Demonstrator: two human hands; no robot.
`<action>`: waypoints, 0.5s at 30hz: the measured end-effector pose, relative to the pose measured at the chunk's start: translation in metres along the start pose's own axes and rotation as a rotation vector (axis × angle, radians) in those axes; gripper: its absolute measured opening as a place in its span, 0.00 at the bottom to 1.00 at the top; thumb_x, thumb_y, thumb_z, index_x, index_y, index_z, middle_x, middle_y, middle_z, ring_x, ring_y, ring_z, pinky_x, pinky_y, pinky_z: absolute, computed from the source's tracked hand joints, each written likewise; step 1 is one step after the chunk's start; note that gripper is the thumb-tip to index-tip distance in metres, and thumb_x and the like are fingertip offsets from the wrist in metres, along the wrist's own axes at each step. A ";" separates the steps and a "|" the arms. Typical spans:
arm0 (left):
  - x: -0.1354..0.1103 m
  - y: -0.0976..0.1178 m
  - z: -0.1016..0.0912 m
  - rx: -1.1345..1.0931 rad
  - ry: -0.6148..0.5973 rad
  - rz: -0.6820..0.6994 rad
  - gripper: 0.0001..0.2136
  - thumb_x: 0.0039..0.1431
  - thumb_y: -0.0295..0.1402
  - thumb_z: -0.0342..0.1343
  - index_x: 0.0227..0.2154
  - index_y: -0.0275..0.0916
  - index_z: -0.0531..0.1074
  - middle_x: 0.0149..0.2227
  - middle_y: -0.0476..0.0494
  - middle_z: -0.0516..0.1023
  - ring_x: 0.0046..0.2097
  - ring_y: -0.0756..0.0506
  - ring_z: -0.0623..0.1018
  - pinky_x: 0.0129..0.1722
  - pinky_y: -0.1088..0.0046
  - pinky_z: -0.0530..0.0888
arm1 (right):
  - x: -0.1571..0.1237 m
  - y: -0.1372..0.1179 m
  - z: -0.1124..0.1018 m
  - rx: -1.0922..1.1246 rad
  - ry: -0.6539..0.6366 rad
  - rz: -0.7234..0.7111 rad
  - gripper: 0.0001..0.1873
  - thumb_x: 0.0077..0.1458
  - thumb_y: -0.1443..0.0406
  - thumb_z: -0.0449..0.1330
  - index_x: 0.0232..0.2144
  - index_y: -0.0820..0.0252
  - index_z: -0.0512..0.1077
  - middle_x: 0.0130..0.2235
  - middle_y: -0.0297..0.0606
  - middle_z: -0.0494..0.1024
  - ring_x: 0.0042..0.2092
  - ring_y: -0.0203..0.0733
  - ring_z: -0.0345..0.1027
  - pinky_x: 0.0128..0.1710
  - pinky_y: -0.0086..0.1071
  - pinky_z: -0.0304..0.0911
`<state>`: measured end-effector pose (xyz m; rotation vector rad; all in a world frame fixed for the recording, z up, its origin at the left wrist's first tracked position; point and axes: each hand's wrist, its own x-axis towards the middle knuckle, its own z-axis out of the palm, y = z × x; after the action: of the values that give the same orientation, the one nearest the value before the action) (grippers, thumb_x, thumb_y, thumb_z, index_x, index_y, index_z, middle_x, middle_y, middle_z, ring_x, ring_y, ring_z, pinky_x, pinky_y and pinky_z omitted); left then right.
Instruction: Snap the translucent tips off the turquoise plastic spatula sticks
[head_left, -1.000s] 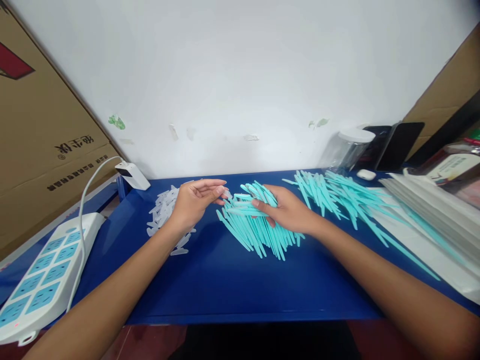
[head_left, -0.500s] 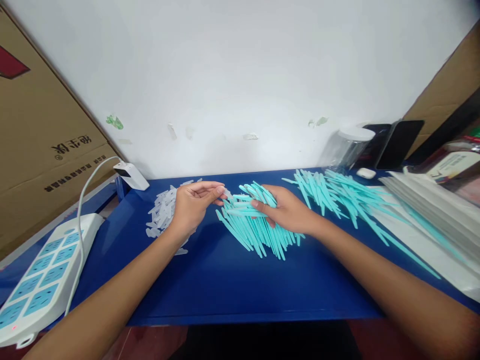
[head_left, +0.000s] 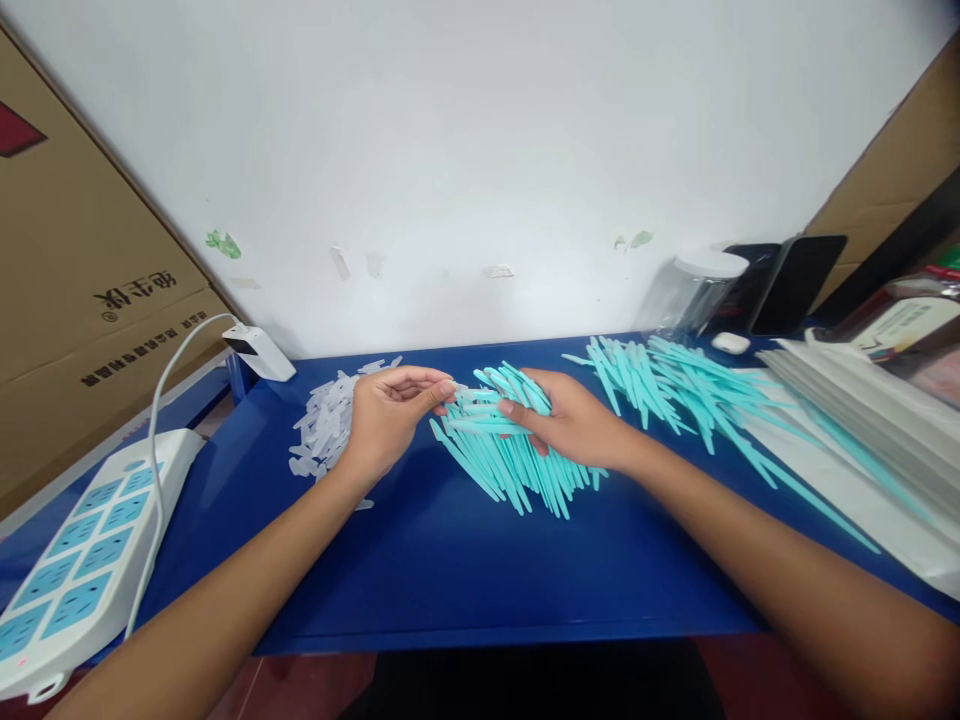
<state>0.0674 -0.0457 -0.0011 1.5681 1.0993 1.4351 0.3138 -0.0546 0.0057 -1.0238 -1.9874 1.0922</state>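
Head view: The left hand (head_left: 390, 415) is lifted a little off the blue table (head_left: 450, 560), palm turned inward. Its thumb and fingertips (head_left: 441, 385) are drawn together in a narrow pinch on a small clear cap (head_left: 453, 386), which is only partly visible. Just beyond those fingertips, toward the right hand (head_left: 571, 420), the cap meets the end of a teal stick (head_left: 480, 425).

The right hand rests on top of a pile of teal sticks (head_left: 517, 460). Its thumb and forefinger are closed on that one stick and hold it roughly level, pointing at the left hand. The other fingers curl loosely over the pile.

Behind the left hand, on its outer side, is a heap of clear caps (head_left: 322, 430), touching the wrist area from this angle. Further out on that side are a white power strip (head_left: 82, 570) with a cable, a white charger (head_left: 259, 350) and a cardboard box (head_left: 90, 280) leaning at the wall.

Beyond the right hand, on its outer side, a second spread of teal sticks (head_left: 675, 390) fans across the table, near but apart from the hand. Past it are a stack of white packets (head_left: 862, 410), a clear jar (head_left: 694, 295) with a white lid, a small white earbud case (head_left: 730, 343) and two dark phones (head_left: 795, 285) propped upright.
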 end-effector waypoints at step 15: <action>0.002 0.002 -0.001 0.029 0.103 0.041 0.13 0.51 0.40 0.75 0.31 0.35 0.83 0.30 0.43 0.85 0.31 0.45 0.84 0.31 0.71 0.82 | 0.000 -0.004 -0.003 -0.037 0.038 0.008 0.14 0.68 0.53 0.58 0.38 0.57 0.68 0.31 0.33 0.78 0.21 0.38 0.69 0.24 0.34 0.65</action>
<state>0.0667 -0.0443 0.0013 1.5601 1.1583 1.5480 0.3150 -0.0549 0.0100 -1.0651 -1.9821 1.0360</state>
